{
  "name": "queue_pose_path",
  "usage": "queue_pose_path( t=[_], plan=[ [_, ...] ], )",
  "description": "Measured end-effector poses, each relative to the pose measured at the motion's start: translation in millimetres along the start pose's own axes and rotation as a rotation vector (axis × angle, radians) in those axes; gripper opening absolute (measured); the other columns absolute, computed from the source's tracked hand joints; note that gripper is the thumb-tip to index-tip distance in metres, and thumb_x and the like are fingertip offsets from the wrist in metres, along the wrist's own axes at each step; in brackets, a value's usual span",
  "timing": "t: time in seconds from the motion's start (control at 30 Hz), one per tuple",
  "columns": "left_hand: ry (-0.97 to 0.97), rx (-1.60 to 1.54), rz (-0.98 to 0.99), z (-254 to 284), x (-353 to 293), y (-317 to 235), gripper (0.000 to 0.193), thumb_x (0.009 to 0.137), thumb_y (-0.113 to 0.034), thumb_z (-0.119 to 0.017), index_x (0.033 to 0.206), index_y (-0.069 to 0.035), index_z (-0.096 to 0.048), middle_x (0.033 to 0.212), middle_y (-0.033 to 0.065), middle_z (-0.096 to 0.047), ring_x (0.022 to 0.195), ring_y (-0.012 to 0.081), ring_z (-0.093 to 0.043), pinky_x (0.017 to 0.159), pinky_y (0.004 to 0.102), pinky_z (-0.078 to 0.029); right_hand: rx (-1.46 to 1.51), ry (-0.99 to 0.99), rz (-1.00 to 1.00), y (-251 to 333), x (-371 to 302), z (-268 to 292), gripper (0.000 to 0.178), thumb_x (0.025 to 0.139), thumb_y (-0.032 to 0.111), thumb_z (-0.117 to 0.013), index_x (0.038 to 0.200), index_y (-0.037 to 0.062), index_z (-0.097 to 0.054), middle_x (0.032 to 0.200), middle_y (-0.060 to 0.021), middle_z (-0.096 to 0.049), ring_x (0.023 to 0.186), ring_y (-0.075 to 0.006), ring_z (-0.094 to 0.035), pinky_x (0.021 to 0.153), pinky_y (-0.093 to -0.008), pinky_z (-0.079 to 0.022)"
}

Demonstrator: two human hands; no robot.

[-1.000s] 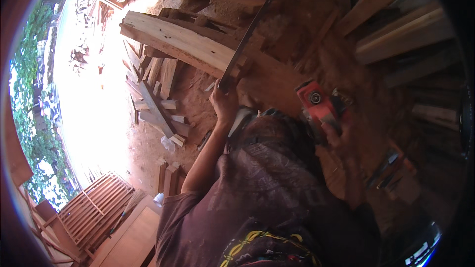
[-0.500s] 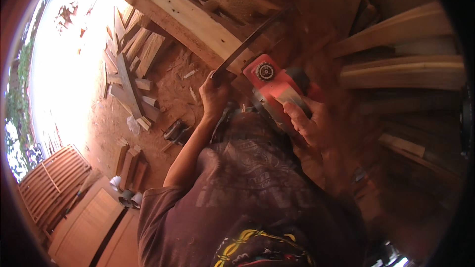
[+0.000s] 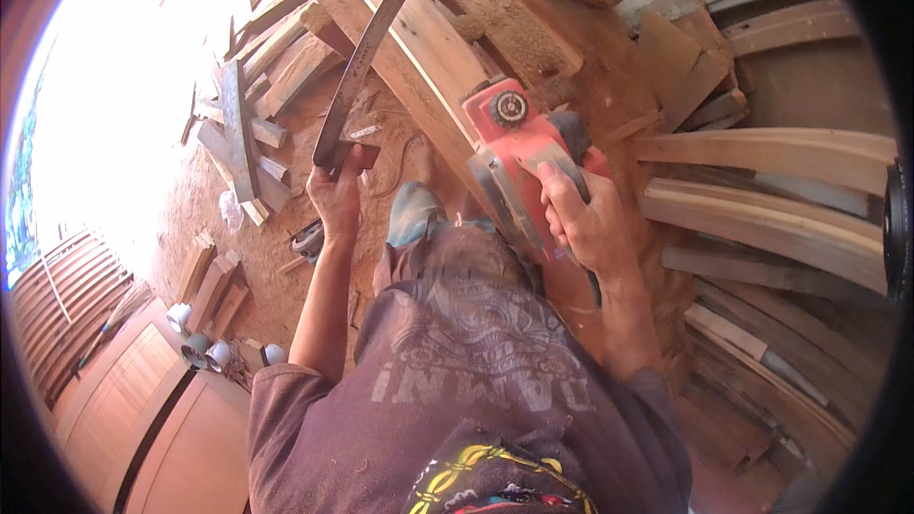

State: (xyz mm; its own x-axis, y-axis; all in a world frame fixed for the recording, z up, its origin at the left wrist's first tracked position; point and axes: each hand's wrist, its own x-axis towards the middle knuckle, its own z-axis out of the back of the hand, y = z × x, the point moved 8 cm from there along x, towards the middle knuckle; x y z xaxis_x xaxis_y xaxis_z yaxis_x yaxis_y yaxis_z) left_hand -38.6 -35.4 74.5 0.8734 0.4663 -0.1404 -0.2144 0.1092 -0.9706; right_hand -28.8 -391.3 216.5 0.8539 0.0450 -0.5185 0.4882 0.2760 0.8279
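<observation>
My left hand (image 3: 335, 205) grips a try square (image 3: 360, 62) by its short reddish stock. The long dark steel blade points up and away, bending in the fisheye picture, and its far end overlaps the timber in view; I cannot tell whether they touch. My right hand (image 3: 590, 224) is wrapped round the rear handle of a red electric planer (image 3: 514, 138), which has a black round knob at its front. The planer is at the near end of a long, thick wooden beam (image 3: 428, 24); its underside is hidden.
Offcuts (image 3: 238, 124) lie heaped on the dusty floor to the left. Long boards (image 3: 762, 214) are stacked on the right. Wooden panels (image 3: 124, 400) and a slatted frame (image 3: 67, 305) lie at the lower left, with small lamps (image 3: 195, 350) beside them. A shoe (image 3: 416, 209) shows below the beam.
My left hand has drawn the try square to the left, away from the planer, and its blade has turned more upright. My right hand still holds the planer. The view has shifted and brightened.
</observation>
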Motion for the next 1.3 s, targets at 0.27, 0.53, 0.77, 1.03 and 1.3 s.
queue_pose_path(
  t=[0.27,0.53,0.77,1.03,1.3],
  plan=[
    [0.159,0.26,-0.351,-46,152,-60,0.037,0.096,-0.032,-0.075,0.118,-0.001,-0.073,0.095,0.0117,-0.079,0.09,0.0185,-0.074,0.083,0.0337,-0.056,0.051,-0.011,-0.007,42,36,-28,0.047,0.107,0.048,-0.06,0.1,0.0024,-0.069,0.062,0.0047,-0.052,0.049,-0.0031,-0.044,0.045,-0.0224,-0.032],
    [0.218,0.417,-0.363,-100,243,-43,0.033,0.093,-0.029,-0.075,0.118,-0.008,-0.077,0.103,0.0114,-0.081,0.095,0.0202,-0.076,0.088,0.0376,-0.057,-0.017,-0.015,-0.151,-14,-33,13,0.037,0.107,0.035,-0.06,0.103,-0.0006,-0.068,0.064,0.0032,-0.054,0.052,-0.0037,-0.046,0.047,-0.022,-0.034],
    [0.268,0.304,-0.231,-103,251,-34,0.03,0.092,-0.021,-0.076,0.12,-0.011,-0.078,0.106,0.0087,-0.081,0.098,0.0177,-0.075,0.092,0.0358,-0.057,0.026,-0.024,-0.159,-32,-33,17,0.034,0.106,0.032,-0.062,0.097,-0.0001,-0.066,0.066,0.0017,-0.055,0.055,-0.0048,-0.048,0.049,-0.0219,-0.034],
    [0.261,0.239,-0.24,-99,266,-25,0.029,0.092,-0.021,-0.075,0.12,-0.013,-0.078,0.106,0.0105,-0.08,0.097,0.0233,-0.075,0.091,0.0376,-0.057,0.045,-0.011,-0.185,-4,4,-6,0.036,0.106,0.036,-0.063,0.091,0.0038,-0.062,0.064,0.0019,-0.054,0.053,-0.0052,-0.047,0.048,-0.0226,-0.034],
    [0.179,0.405,-0.329,-85,379,-47,0.035,0.094,-0.024,-0.074,0.125,-0.008,-0.074,0.098,0.0071,-0.078,0.088,0.0143,-0.07,0.08,0.0335,-0.056,0.055,0.013,-0.136,40,62,-36,0.038,0.106,0.04,-0.062,0.09,0.0058,-0.062,0.063,0.0034,-0.053,0.051,-0.004,-0.046,0.044,-0.0215,-0.032]
  ],
)
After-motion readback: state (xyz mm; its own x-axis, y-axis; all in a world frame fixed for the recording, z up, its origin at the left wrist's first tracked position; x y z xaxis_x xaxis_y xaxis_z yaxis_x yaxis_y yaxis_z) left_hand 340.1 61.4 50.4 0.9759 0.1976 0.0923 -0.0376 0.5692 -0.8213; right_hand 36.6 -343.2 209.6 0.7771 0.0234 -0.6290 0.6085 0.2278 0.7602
